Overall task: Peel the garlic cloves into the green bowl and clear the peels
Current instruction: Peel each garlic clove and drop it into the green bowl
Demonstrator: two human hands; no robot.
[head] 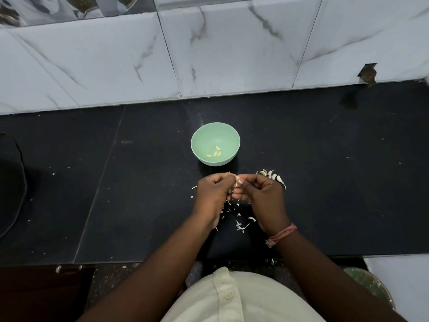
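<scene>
A green bowl (202,138) stands on the black counter just beyond my hands, with three peeled cloves (216,152) lying in its bottom. My left hand (212,196) and my right hand (262,196) meet over the counter, and both pinch one small garlic clove (237,178) between their fingertips. Several unpeeled cloves (272,176) lie in a cluster right behind my right hand, partly hidden by it. White peel scraps (240,225) are scattered on the counter below and between my wrists.
The black counter (139,182) ends at a marble-tiled wall (209,54) behind the bowl. A dark round object (9,182) sits at the far left edge. Small white flecks dot the counter. A chipped tile hole (368,73) shows at the back right.
</scene>
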